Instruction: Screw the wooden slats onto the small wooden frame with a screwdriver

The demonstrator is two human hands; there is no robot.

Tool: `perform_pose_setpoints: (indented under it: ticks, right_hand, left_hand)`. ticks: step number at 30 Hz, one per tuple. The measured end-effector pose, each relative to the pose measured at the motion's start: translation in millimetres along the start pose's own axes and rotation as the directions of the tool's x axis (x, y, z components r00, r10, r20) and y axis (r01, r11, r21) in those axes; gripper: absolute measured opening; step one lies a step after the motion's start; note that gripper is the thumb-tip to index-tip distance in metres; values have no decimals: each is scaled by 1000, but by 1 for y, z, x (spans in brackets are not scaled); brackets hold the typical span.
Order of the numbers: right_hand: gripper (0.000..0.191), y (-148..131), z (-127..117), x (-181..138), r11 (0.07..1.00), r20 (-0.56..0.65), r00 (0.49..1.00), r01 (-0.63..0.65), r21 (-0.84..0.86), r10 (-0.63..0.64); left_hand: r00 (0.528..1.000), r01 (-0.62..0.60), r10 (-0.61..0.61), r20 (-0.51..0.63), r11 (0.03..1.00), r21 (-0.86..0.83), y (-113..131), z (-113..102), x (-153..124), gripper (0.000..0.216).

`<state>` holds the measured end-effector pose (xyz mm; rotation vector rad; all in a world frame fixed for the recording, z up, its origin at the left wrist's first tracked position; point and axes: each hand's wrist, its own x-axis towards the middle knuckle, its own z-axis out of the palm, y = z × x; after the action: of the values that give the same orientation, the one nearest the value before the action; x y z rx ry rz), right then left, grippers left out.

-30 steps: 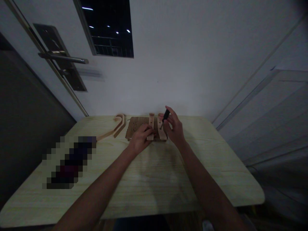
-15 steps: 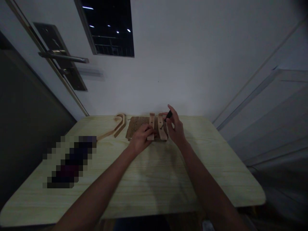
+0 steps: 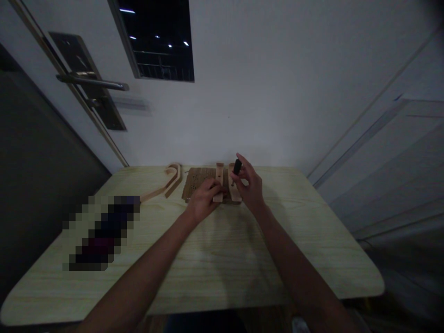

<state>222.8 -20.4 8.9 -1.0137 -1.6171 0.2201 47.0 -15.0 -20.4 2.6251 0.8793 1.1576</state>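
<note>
A black-handled screwdriver is pinched in the fingers of my right hand, its handle up and leaning slightly right. Its shaft points down at the right wooden hook, where a small dark screw seems to meet the tip. My left hand is closed over the lower part of the left wooden hook, its fingertips reaching into the gap between the two pieces. Both pieces lie side by side on a brown cardboard sheet dotted with holes. My fingers hide part of each piece.
A bent wooden hook lies left of the cardboard on the pale wooden table. Beside it is a dark pixelated patch. Behind the table rises a white door with a metal handle at the left.
My right hand has shifted slightly left, and the screwdriver has swung from a strong rightward lean to nearly upright over the right hook. My left hand has stayed in place.
</note>
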Motion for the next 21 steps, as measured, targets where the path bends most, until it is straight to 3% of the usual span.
perform_pose_setpoints:
  ticks: [9, 16, 21]
  right_hand:
    - [51, -2, -5, -2, 990, 55, 998, -24, 136, 17]
    - [53, 7, 0, -1, 993, -37, 996, -78, 83, 81]
    - [56, 2, -1, -1, 992, 3, 995, -98, 82, 98]
  left_hand:
    - [1000, 4, -4, 12, 1000, -1, -1, 1, 0, 16]
    - [1000, 10, -9, 8, 1000, -11, 0, 0, -1, 17]
    - [1000, 8, -8, 7, 1000, -12, -1, 1, -1, 18]
